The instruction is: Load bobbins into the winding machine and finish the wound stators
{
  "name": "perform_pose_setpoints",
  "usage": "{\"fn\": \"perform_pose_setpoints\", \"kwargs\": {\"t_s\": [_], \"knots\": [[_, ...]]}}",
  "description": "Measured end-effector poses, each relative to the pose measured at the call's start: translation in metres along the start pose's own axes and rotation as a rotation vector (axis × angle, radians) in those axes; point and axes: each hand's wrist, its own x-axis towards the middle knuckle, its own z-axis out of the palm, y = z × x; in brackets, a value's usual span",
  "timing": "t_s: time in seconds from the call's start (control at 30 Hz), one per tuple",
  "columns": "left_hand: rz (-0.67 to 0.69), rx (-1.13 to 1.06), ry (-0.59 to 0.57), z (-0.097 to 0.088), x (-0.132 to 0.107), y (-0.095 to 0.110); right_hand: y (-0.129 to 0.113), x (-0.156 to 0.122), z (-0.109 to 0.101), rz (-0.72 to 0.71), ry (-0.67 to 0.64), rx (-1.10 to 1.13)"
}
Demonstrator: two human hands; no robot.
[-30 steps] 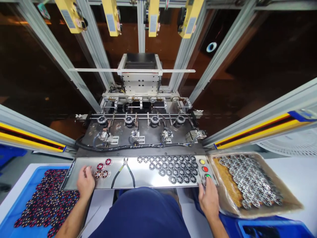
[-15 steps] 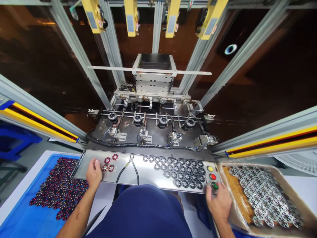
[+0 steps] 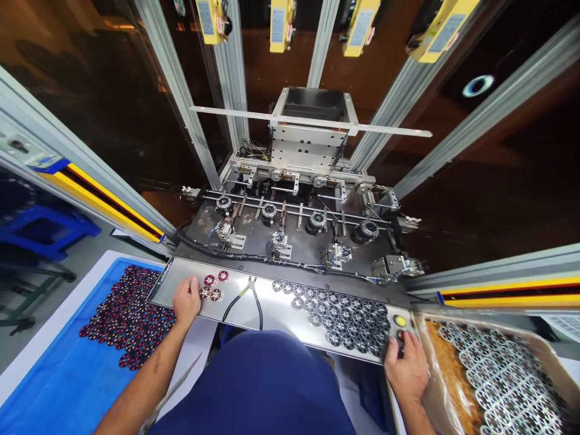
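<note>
My left hand rests on the left end of the steel shelf, fingers curled beside three red wound discs. My right hand sits at the shelf's right end with a finger pressed on the button column, below the yellow button and over the red and green ones. Several bare silver discs lie in rows on the shelf between my hands. A pair of black-handled cutters lies near the middle.
A blue tray of red wound discs sits at the left. A cardboard-lined tray of silver discs sits at the right. Behind the shelf is a machine bed with several round fixtures, framed by aluminium posts and yellow-striped guard bars.
The view has swung right and tilted. Both hands stay at their places on the shelf; the right hand has shifted slightly up over the buttons.
</note>
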Motion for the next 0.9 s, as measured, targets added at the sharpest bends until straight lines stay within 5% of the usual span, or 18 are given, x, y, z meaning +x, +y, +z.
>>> {"fn": "perform_pose_setpoints", "kwargs": {"t_s": [0.9], "knots": [[0.025, -0.01, -0.009, -0.003, 0.0022, 0.0092, -0.0011, 0.0026, 0.0014, -0.005, -0.004, -0.014]]}}
